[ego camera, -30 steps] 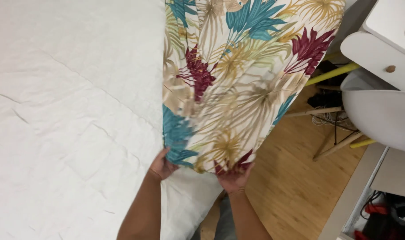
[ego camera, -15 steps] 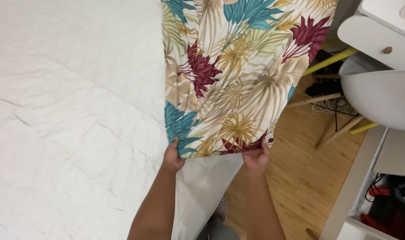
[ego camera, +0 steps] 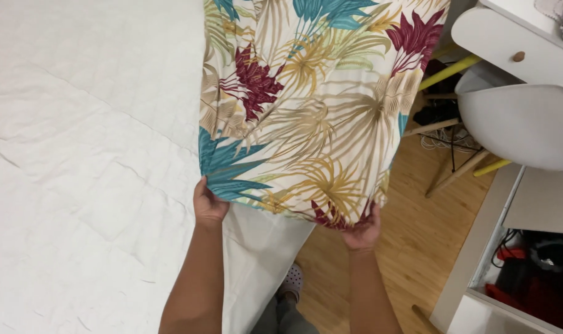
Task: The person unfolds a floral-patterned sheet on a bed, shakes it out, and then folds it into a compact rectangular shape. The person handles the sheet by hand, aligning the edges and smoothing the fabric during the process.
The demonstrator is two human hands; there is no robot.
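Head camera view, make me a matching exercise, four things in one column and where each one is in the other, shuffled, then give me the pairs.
Things:
1. leaf-print cloth
2. white bedcover
3. white chair
4. grey shoe

Places:
A. on the wooden floor, between the two forearms
B. spread flat across the left side
C. at the right, by the white desk
D. held up by its lower corners in the left hand and right hand

Pairs: 1-D, 2-B, 3-C, 4-A
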